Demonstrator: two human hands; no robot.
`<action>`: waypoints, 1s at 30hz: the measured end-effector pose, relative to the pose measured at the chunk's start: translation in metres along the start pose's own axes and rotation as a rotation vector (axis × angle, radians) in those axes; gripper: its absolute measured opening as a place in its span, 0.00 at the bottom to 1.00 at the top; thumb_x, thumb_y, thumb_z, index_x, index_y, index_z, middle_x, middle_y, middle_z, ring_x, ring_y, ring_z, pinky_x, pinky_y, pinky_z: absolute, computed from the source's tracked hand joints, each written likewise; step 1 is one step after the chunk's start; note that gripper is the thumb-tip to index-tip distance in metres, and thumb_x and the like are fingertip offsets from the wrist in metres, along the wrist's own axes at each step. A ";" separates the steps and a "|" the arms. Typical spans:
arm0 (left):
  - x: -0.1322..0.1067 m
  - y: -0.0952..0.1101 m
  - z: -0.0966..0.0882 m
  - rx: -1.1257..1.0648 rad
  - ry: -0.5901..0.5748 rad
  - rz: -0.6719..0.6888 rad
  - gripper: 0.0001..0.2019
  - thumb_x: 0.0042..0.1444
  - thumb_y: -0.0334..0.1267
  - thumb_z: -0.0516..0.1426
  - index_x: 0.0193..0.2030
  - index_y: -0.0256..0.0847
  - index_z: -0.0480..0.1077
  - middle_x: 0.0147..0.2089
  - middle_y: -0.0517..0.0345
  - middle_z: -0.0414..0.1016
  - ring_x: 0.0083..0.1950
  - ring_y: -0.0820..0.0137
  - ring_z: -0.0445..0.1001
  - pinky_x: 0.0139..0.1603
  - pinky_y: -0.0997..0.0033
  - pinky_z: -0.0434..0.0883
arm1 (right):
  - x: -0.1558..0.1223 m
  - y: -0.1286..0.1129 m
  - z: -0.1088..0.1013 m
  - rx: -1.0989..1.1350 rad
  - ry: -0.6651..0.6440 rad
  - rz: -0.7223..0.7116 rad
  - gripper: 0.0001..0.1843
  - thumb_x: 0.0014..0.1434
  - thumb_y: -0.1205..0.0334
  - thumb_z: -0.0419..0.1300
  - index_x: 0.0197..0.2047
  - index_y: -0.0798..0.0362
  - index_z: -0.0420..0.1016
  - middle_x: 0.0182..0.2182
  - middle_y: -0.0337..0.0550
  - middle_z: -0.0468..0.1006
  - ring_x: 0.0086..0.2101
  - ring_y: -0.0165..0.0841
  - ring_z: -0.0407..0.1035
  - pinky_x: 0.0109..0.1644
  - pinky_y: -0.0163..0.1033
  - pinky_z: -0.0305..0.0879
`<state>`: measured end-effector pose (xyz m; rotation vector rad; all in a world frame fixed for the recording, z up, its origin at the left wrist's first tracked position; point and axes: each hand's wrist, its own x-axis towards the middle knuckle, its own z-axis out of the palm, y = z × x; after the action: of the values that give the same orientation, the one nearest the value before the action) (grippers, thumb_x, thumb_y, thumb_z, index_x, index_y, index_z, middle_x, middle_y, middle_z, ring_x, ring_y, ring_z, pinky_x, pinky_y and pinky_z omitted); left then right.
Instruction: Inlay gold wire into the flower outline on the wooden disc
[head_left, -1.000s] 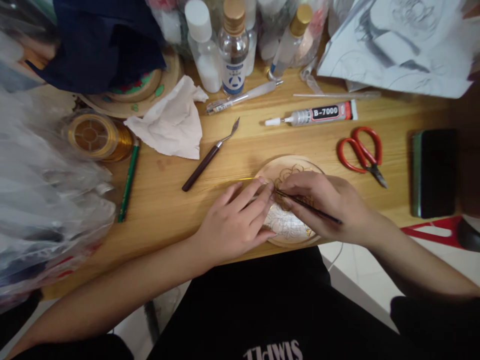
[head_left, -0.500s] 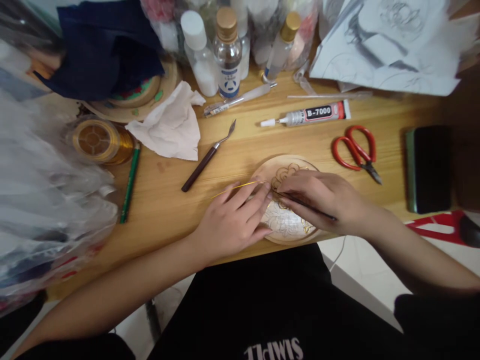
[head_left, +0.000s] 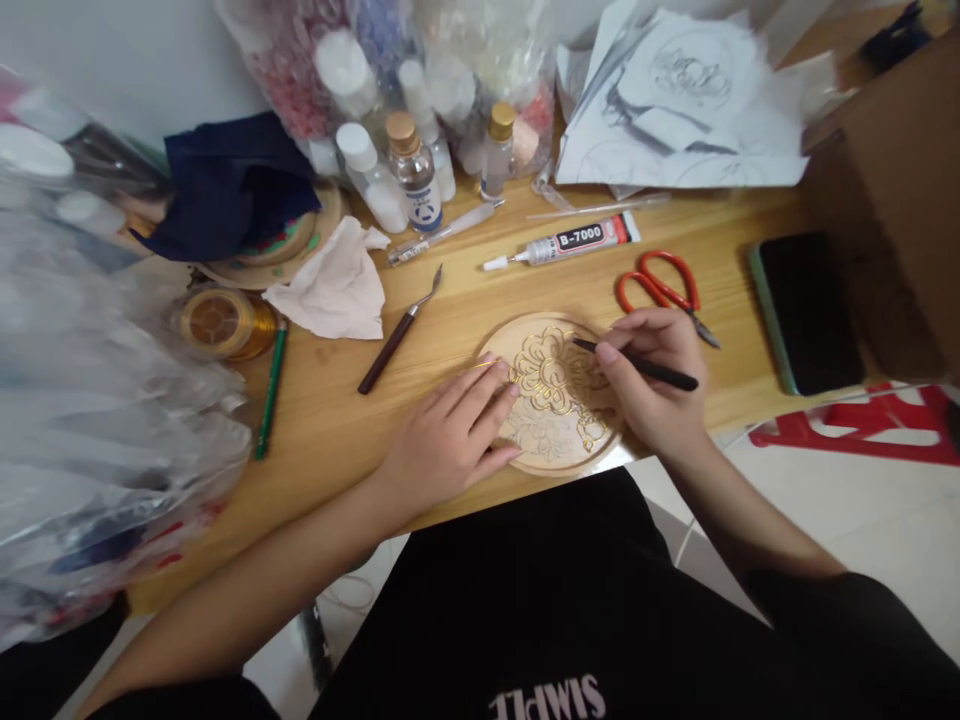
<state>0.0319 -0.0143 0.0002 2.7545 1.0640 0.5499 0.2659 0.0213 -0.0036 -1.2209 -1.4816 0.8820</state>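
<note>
My right hand (head_left: 660,375) is closed around black tweezers (head_left: 660,373), their tip over the upper part of a round wooden board (head_left: 495,345). Gold wire (head_left: 551,370) shaped into a flower lies on the board, with a smaller wire motif at its lower right. Pale drawn lines of a pattern show at the lower left of the board. My left hand (head_left: 454,430) lies flat with fingers stretched out, its fingertips touching the board's left side. A thin strand of gold wire runs by the fingertips; whether they press on it I cannot tell.
Red-handled pliers (head_left: 664,285), a B-7000 glue tube (head_left: 566,242) and a phone (head_left: 806,312) lie beyond and to the right. A small palette knife (head_left: 397,340), crumpled tissue (head_left: 337,285), green pencil (head_left: 271,390) and wire spool (head_left: 225,322) are left. Several bottles (head_left: 416,175) stand behind.
My right hand has drawn back to the right with the tweezers, away from the left fingertips, uncovering the wire flower. My left hand stays on the board's edge. The camera view has shifted.
</note>
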 end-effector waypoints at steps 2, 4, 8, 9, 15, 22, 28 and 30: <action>-0.001 0.001 0.001 0.003 0.026 0.007 0.24 0.66 0.47 0.54 0.59 0.28 0.66 0.62 0.32 0.68 0.67 0.52 0.65 0.60 0.51 0.72 | -0.002 0.002 0.002 0.018 0.000 -0.007 0.11 0.60 0.62 0.61 0.43 0.48 0.63 0.27 0.34 0.71 0.25 0.28 0.67 0.27 0.35 0.64; -0.002 0.003 -0.001 0.030 0.051 0.018 0.23 0.65 0.47 0.55 0.58 0.28 0.66 0.61 0.32 0.69 0.67 0.52 0.65 0.59 0.52 0.73 | -0.002 0.003 0.002 0.036 0.003 0.003 0.12 0.59 0.61 0.62 0.43 0.48 0.63 0.27 0.33 0.70 0.25 0.28 0.67 0.27 0.35 0.64; 0.001 0.009 -0.008 0.094 0.052 0.027 0.24 0.62 0.47 0.58 0.55 0.26 0.69 0.56 0.32 0.73 0.63 0.47 0.69 0.55 0.49 0.74 | 0.001 0.003 0.000 0.064 0.021 0.018 0.10 0.58 0.62 0.63 0.42 0.49 0.65 0.26 0.33 0.71 0.24 0.27 0.67 0.26 0.33 0.63; 0.002 0.010 -0.010 0.103 0.045 0.015 0.25 0.62 0.48 0.59 0.55 0.26 0.69 0.56 0.31 0.73 0.62 0.46 0.70 0.55 0.48 0.74 | 0.001 0.002 0.000 0.068 0.017 0.012 0.10 0.58 0.63 0.63 0.41 0.49 0.66 0.26 0.33 0.72 0.25 0.27 0.68 0.27 0.33 0.64; 0.004 0.010 -0.006 0.117 0.017 -0.043 0.28 0.63 0.52 0.55 0.58 0.26 0.68 0.58 0.31 0.72 0.62 0.46 0.68 0.56 0.47 0.72 | 0.001 -0.014 -0.002 -0.034 -0.028 0.004 0.11 0.57 0.65 0.64 0.44 0.51 0.71 0.30 0.36 0.78 0.30 0.28 0.75 0.34 0.34 0.74; 0.002 0.009 0.000 0.108 0.014 -0.065 0.30 0.64 0.54 0.53 0.59 0.25 0.68 0.58 0.31 0.71 0.61 0.45 0.68 0.55 0.47 0.72 | -0.005 -0.043 0.001 -0.298 -0.239 -0.023 0.03 0.59 0.64 0.64 0.38 0.52 0.77 0.33 0.41 0.83 0.32 0.31 0.78 0.34 0.34 0.76; 0.003 0.009 -0.002 0.127 0.004 -0.073 0.30 0.63 0.54 0.55 0.58 0.26 0.70 0.59 0.34 0.72 0.61 0.47 0.69 0.55 0.51 0.71 | -0.004 -0.043 0.008 -0.328 -0.311 -0.093 0.04 0.59 0.66 0.65 0.39 0.52 0.77 0.34 0.42 0.83 0.33 0.32 0.78 0.34 0.33 0.77; 0.003 0.009 -0.002 0.134 -0.014 -0.081 0.30 0.63 0.54 0.55 0.58 0.27 0.69 0.60 0.36 0.72 0.61 0.47 0.69 0.55 0.52 0.70 | -0.002 -0.042 0.010 -0.325 -0.319 -0.093 0.05 0.58 0.67 0.65 0.39 0.52 0.77 0.34 0.42 0.83 0.33 0.32 0.79 0.35 0.34 0.77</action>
<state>0.0386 -0.0192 0.0055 2.8074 1.2465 0.4636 0.2452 0.0099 0.0326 -1.2709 -1.9821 0.8212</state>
